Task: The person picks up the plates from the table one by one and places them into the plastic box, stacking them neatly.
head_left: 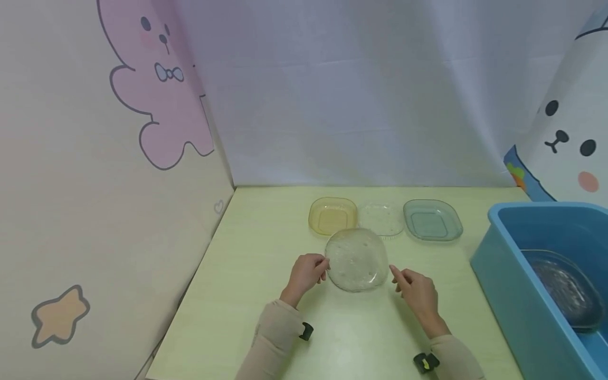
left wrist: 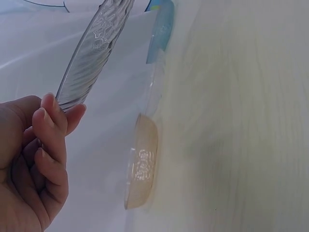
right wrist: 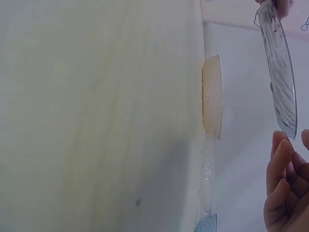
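Observation:
A clear round glass plate (head_left: 357,260) with swirled ridges on its side is held up above the table. My left hand (head_left: 307,273) pinches its left rim between thumb and fingers, seen close up in the left wrist view beside the plate (left wrist: 94,58). At the opposite rim is my right hand (head_left: 417,293), fingers loosely bent and thumb apart. In the right wrist view the fingertips (right wrist: 280,137) are just under the plate edge; whether they touch it I cannot tell. Behind, in a row, stand a yellow dish (head_left: 332,216), a clear dish (head_left: 381,218) and a blue-green dish (head_left: 433,219).
A large blue tub (head_left: 518,285) stands at the right, with dark-looking glass dishes (head_left: 565,290) inside it. The pale yellow table (head_left: 228,316) meets a white curtain (head_left: 361,121) at the back and a printed wall (head_left: 95,211) at the left.

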Available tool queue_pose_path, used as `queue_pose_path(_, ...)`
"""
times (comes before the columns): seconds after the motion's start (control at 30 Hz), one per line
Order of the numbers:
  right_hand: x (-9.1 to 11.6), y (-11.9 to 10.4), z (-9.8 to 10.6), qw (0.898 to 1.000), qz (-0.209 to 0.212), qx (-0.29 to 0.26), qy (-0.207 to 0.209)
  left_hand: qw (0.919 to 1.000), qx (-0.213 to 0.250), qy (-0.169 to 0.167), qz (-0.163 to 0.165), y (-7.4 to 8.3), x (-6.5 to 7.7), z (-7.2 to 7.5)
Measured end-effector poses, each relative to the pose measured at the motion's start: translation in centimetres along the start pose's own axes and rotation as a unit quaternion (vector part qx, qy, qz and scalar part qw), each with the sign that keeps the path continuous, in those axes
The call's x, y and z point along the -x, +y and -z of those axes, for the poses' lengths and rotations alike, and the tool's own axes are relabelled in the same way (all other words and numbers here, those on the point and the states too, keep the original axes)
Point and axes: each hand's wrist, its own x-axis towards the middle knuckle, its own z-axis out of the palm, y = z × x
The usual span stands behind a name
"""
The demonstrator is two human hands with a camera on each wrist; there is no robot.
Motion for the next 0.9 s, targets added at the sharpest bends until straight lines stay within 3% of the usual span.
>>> queue_pose_path(0.27,0.1,0.0,-0.7,0.999,0.02,-0.035,-0.034,0.9998,-0.012,-0.002,-0.017,0.4,0.3,-0.1)
queue_pose_path(0.67,0.1,-1.0,-0.8,0.998,0.044,-0.045,-0.025,0.9997,-0.012,0.001,-0.022,0.4,0.6,-0.1)
queue_pose_path(0.9,0.3,-1.3,-0.8,0.998,0.054,-0.04,-0.017,1.0,0.005,0.001,-0.003,0.1,0.7,-0.4)
